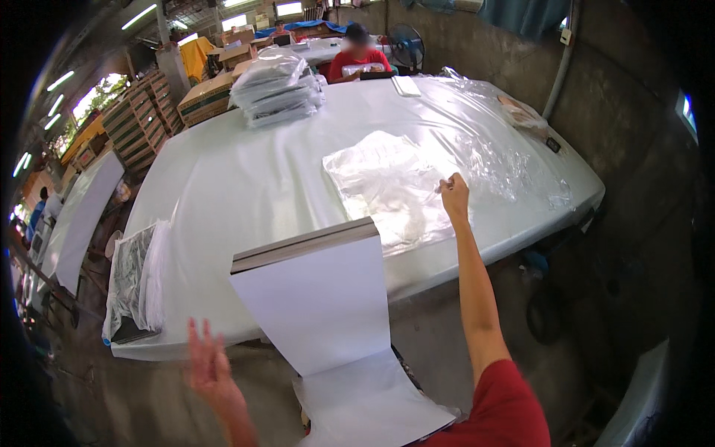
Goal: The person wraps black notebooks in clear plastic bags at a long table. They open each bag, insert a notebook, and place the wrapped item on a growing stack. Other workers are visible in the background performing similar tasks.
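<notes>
My right hand reaches over the table, its fingertips pinched at the right side of a flat clear plastic bag. Low on the left, my left hand is in the air, slightly blurred, its fingers stretched out and holding nothing. Between my arms, a stack of large white boards leans up against the table's near edge, its layered grey-brown edges on top. Below it, a white sheet with clear plastic over it lies across my lap.
A shiny white cover drapes the wide table. Filled plastic bags are piled at its far left, more bags hang over the near left edge. Crumpled film lies right. Beyond sit a person in red and a fan.
</notes>
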`<control>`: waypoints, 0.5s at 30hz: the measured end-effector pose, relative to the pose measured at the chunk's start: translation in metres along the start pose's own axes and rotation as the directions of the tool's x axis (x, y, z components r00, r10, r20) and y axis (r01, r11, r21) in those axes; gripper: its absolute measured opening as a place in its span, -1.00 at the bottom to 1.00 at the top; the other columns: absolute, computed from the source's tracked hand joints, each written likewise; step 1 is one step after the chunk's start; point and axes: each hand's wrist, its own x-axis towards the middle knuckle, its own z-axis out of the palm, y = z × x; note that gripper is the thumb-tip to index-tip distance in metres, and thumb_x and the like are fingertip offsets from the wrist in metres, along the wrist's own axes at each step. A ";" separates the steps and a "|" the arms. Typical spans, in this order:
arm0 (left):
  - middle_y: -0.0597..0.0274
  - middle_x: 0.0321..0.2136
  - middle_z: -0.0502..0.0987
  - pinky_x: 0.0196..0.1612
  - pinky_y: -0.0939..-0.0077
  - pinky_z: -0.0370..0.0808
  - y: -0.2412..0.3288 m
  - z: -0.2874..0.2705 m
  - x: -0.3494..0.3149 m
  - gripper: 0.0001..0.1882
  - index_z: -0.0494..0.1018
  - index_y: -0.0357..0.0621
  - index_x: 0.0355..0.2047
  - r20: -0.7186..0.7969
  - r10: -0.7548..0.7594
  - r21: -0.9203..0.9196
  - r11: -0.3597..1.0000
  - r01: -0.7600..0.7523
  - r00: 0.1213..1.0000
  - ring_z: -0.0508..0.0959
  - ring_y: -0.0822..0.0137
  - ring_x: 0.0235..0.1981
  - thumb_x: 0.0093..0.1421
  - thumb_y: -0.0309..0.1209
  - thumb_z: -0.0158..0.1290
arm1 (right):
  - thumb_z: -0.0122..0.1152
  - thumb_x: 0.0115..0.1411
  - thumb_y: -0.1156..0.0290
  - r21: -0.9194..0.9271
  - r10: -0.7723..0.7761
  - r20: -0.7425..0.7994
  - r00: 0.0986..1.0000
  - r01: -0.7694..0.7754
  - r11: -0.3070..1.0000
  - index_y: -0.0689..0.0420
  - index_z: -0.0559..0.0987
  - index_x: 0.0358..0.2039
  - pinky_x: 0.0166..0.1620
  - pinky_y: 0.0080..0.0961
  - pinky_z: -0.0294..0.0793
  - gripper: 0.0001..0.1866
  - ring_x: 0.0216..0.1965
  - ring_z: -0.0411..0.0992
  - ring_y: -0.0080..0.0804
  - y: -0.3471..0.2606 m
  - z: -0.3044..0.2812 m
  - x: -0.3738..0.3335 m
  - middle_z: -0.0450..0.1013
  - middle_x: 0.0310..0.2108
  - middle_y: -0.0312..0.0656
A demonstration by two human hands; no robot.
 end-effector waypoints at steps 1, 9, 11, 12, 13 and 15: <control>-0.01 0.26 -0.01 0.23 0.12 0.08 0.003 0.006 -0.002 -0.37 0.06 -0.24 0.22 0.141 0.048 0.004 0.999 -0.049 0.989 0.06 0.04 0.26 0.11 -0.58 -0.05 | 0.13 0.11 0.50 0.149 -0.200 -0.056 0.978 0.206 0.967 0.28 0.37 -0.33 -0.41 -0.40 0.34 -0.83 -0.52 0.38 -0.25 -0.023 -0.009 -0.013 0.43 -0.52 -0.01; -0.07 0.22 0.10 0.28 0.27 -0.10 0.029 0.134 0.027 -0.17 0.20 -0.22 0.14 0.707 0.175 -0.155 0.984 -0.091 0.686 0.02 0.08 0.28 -0.10 -0.16 0.29 | 0.25 -0.04 0.44 0.538 -0.662 0.733 0.156 0.462 0.705 0.18 0.46 -0.46 -0.42 -0.35 0.37 -0.84 -0.51 0.38 -0.09 -0.233 -0.122 -0.183 0.41 -0.58 -0.11; 0.01 0.11 0.27 0.26 0.34 0.00 0.008 0.144 0.039 -0.30 0.25 -0.23 0.11 0.932 0.081 -0.042 0.992 -0.118 0.353 0.23 0.12 0.17 0.02 -0.16 0.20 | 0.25 -0.04 0.44 0.554 -0.683 0.697 0.219 0.440 0.706 0.19 0.45 -0.47 -0.44 -0.35 0.36 -0.84 -0.53 0.36 -0.08 -0.252 -0.129 -0.187 0.40 -0.59 -0.10; 0.04 0.06 0.36 0.24 0.37 0.04 0.001 0.147 0.043 -0.36 0.28 -0.23 0.09 0.987 0.018 0.006 0.989 -0.147 0.162 0.33 0.14 0.12 0.07 -0.16 0.16 | 0.25 -0.04 0.44 0.558 -0.689 0.680 0.252 0.431 0.709 0.19 0.44 -0.47 -0.45 -0.36 0.36 -0.84 -0.54 0.35 -0.07 -0.258 -0.132 -0.187 0.40 -0.60 -0.10; 0.07 -0.01 0.42 0.21 0.38 0.11 0.004 0.148 0.041 -0.43 0.31 -0.24 0.06 0.975 -0.067 0.068 0.998 0.005 0.213 0.38 0.18 0.05 0.13 -0.17 0.10 | 0.24 -0.01 0.46 0.393 -0.585 0.713 0.386 0.470 0.790 0.19 0.45 -0.46 -0.45 -0.39 0.36 -0.85 -0.57 0.39 -0.22 -0.254 -0.132 -0.178 0.38 -0.61 -0.12; 0.13 -0.14 0.52 0.14 0.40 0.24 0.015 0.148 0.028 -0.55 0.37 -0.26 0.01 0.930 -0.257 0.171 0.936 0.307 0.263 0.49 0.25 -0.09 0.23 -0.19 -0.02 | 0.22 0.03 0.51 0.418 -0.490 0.609 0.624 0.272 0.867 0.23 0.46 -0.42 -0.36 -0.50 0.38 -0.88 -0.50 0.40 -0.47 -0.241 -0.126 -0.165 0.41 -0.56 -0.23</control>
